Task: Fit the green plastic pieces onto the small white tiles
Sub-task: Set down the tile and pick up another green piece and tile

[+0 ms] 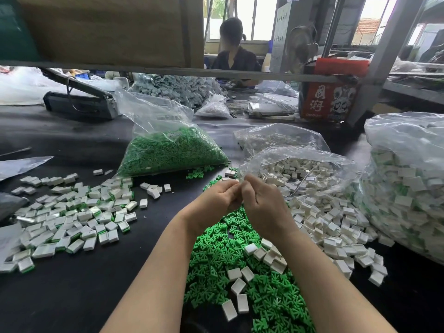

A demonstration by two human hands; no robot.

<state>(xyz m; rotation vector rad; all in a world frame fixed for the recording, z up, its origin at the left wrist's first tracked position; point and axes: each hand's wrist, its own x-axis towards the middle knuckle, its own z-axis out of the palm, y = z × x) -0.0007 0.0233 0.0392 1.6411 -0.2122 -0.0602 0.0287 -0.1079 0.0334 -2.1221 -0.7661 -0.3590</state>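
Observation:
My left hand (217, 195) and my right hand (260, 200) meet fingertip to fingertip above the black table, fingers closed around something small that the fingers hide. Below them lies a heap of loose green plastic pieces (240, 272) with a few white tiles (240, 280) scattered on top. More loose white tiles (331, 227) spread out to the right. At the left lies a spread of white tiles with green fitted under them (72, 219).
A clear bag of green pieces (173, 150) stands behind, an open bag of white tiles (300, 171) to its right, and a big full bag (406, 188) at far right. A person sits beyond a metal rail (168, 72). A red box (329, 102) stands at the back.

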